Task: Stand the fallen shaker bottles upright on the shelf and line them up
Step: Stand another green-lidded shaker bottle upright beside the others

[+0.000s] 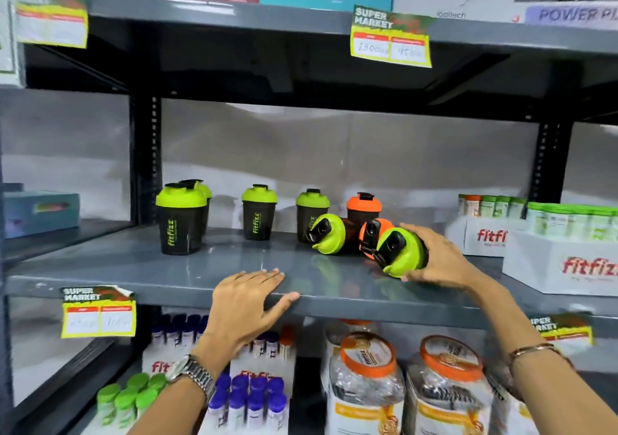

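On the grey middle shelf (pixel 167 267) black shaker bottles stand upright: a green-lidded pair at the left (pixel 182 222), one more (pixel 259 212), another (pixel 309 205) and an orange-lidded one (pixel 364 207). Three bottles lie on their sides with lids facing me: a green-lidded one (pixel 327 234), an orange-lidded one (pixel 373 234) and a green-lidded one (pixel 399 252). My right hand (pixel 434 255) is wrapped around that last fallen bottle. My left hand (pixel 249 297) rests flat on the shelf's front edge, holding nothing.
White fitfizz display boxes (pixel 561 260) with small green-capped tubes fill the shelf's right end. A blue box (pixel 40 212) sits in the left bay. Below are jars with orange lids (pixel 366 381) and small bottles. Boxes line the top shelf, and price tags hang from the shelf edges.
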